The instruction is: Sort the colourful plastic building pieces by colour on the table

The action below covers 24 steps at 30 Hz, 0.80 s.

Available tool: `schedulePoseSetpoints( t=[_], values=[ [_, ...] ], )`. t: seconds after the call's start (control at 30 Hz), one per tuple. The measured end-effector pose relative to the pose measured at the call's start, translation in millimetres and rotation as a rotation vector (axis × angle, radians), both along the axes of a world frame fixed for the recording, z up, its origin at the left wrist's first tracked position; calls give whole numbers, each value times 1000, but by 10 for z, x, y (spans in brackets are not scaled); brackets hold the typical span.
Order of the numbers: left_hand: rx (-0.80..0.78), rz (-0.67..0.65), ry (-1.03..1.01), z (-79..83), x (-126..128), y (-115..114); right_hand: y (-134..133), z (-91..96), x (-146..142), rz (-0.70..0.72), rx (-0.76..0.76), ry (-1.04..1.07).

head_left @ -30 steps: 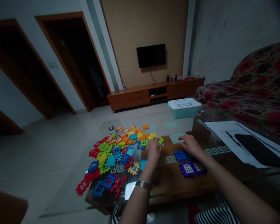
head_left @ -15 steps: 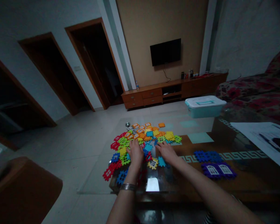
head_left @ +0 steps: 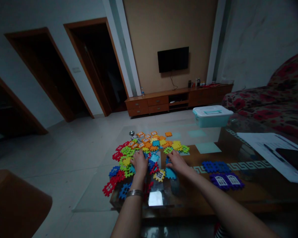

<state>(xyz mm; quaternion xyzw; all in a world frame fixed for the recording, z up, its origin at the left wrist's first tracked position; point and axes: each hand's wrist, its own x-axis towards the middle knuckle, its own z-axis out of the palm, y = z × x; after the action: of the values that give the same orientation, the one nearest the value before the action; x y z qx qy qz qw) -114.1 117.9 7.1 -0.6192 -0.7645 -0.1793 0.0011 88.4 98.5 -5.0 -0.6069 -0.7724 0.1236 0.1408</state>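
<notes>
**Two Hands Meet a Heap of Bright Interlocking Tiles**

A person leans over a glass-topped worktop, left hand and right hand reaching into a heap of interlocking tiles in red, green, orange, yellow and blue. A metal bangle circles the left wrist. The fingers of both hands sit slightly apart, pressed down among the pieces; whether they grip any cannot be told. A yellow window tile lies between the hands, and a blue tile sits just below the right fingertips. To the right rest joined blue tiles and joined purple window tiles, near papers. A lidded teal storage box stands beyond.
</notes>
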Motion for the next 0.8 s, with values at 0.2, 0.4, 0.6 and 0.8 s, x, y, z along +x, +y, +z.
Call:
schedulePoseSetpoints(
  t=[0.2, 0.4, 0.6, 0.8],
  values=[
    [215, -102, -463, -31, -38, 105, 74, 59, -3, -169, -116, 12],
    [257, -58, -616, 71, -112, 170, 97, 57, 46, -202, -78, 97],
    [285, -101, -765, 175, 91, 161, 132, 152, 214, -216, -55, 252],
    [112, -310, -1038, 92, 810, 29, 145, 246, 936, -347, 120, 358]
  ],
)
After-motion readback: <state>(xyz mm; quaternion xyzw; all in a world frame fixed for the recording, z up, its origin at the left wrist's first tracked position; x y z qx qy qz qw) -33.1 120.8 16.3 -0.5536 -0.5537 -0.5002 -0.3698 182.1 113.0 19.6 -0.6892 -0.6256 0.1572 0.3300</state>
